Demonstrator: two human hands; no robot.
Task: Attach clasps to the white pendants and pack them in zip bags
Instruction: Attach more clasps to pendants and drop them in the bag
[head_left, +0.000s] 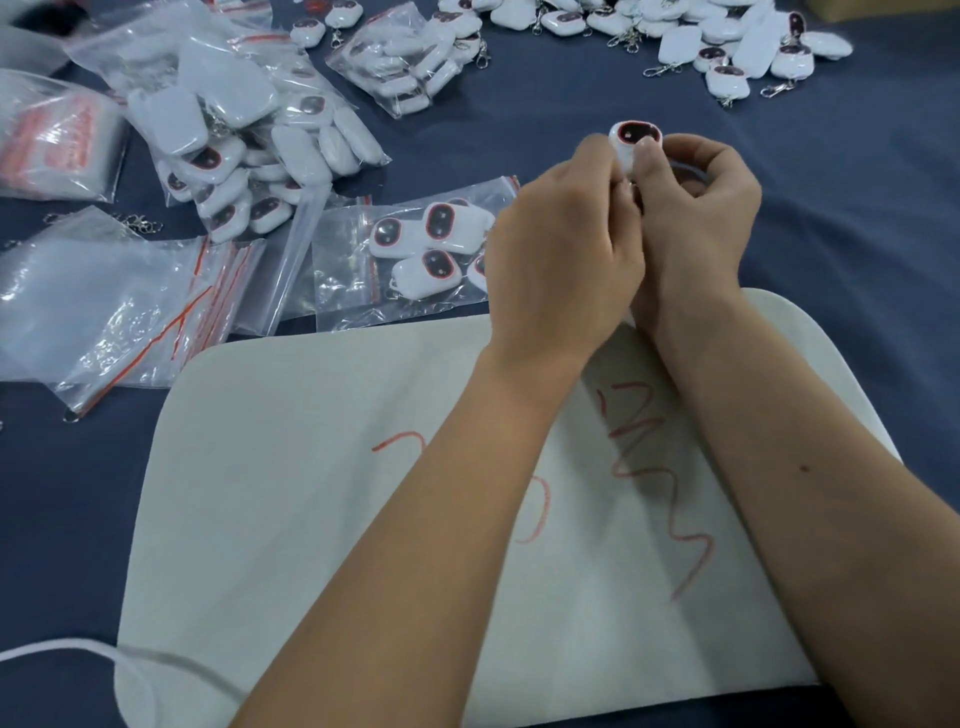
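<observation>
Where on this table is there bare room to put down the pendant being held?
Free: the blue cloth right of the hands, below the loose pendant pile, and the white mat's left half. Crowded: the left side, covered by filled zip bags and empty bags.

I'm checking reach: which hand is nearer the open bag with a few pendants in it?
Left. The left hand borders the bag; the right hand is beyond it.
</observation>
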